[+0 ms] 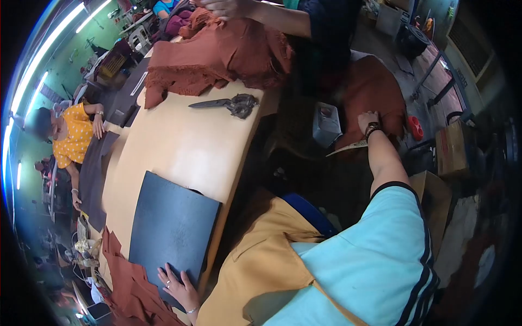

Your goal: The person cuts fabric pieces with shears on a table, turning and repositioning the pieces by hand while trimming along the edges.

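My left hand (179,288), with a ring on one finger, lies flat and spread on the lower edge of a dark blue rectangular board (173,220). The board rests on the pale tabletop. Reaching far out to the right, my right hand (369,121) wears a dark wristwatch, and its fingers are curled on a piece of reddish-brown cloth (375,89). That cloth is draped beyond the table's right side. A crumpled strip of the same coloured cloth (133,282) lies beside my left hand.
Large scissors (225,104) with wrapped handles lie on the table (190,141). Behind them is a heap of reddish-brown cloth (217,54), near a co-worker's hand (225,7). Another person (76,133) stands across the table with dark cloth. A metal box (326,126) sits near my right hand.
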The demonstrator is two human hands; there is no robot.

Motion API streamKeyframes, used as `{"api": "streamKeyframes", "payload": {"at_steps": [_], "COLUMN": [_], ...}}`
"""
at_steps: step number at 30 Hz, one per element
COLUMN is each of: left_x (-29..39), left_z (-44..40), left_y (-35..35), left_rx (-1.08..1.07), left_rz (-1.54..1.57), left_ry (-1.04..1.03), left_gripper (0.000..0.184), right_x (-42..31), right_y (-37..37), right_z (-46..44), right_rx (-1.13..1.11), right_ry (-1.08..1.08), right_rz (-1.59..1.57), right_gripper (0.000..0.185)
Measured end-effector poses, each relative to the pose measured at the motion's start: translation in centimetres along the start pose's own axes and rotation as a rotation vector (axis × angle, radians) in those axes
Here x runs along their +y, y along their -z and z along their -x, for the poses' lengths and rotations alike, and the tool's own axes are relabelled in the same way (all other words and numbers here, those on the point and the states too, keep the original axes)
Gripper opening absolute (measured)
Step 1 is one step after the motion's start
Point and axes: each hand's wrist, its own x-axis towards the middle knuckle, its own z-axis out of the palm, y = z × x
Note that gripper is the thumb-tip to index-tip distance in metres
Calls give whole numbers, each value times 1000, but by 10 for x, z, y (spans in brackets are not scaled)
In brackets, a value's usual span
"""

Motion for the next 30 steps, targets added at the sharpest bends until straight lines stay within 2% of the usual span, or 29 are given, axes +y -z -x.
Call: {"api": "streamKeyframes", "payload": {"at_steps": [2, 4, 6, 9, 12, 17, 24, 27, 30], "left_x": [1, -2, -1, 0, -2, 2, -2, -1, -2], "left_z": [-1, 0, 2, 1, 2, 2, 1, 3, 1], "left_y": [-2, -2, 0, 1, -1, 2, -2, -1, -1], "left_rx": [-2, 4, 6, -4, -4, 1, 16, 18, 26], "left_rz": [4, -2, 6, 8, 2, 10, 17, 32, 54], "left_ry": [-2, -5, 0, -4, -9, -14, -18, -18, -31], "left_gripper": [60, 60, 60, 60, 59, 59, 58, 58, 58], "right_x": [10, 6, 7, 13, 18, 24, 40, 38, 18], "right_y": [-11, -6, 5, 22, 10, 16, 24, 44, 64], "right_z": [8, 2, -8, 18, 7, 5, 15, 9, -2], "right_rx": [74, 45, -106, 1, -10, 46, 512, 365, 590], "right_ry": [9, -5, -64, 6, 34, -20, -11, -175, -335], "right_rz": [34, 12, -63, 66, 66, -254, -291, -573, -1662], "right_gripper": [28, 26, 26, 25, 20, 22, 24, 29, 33]}}
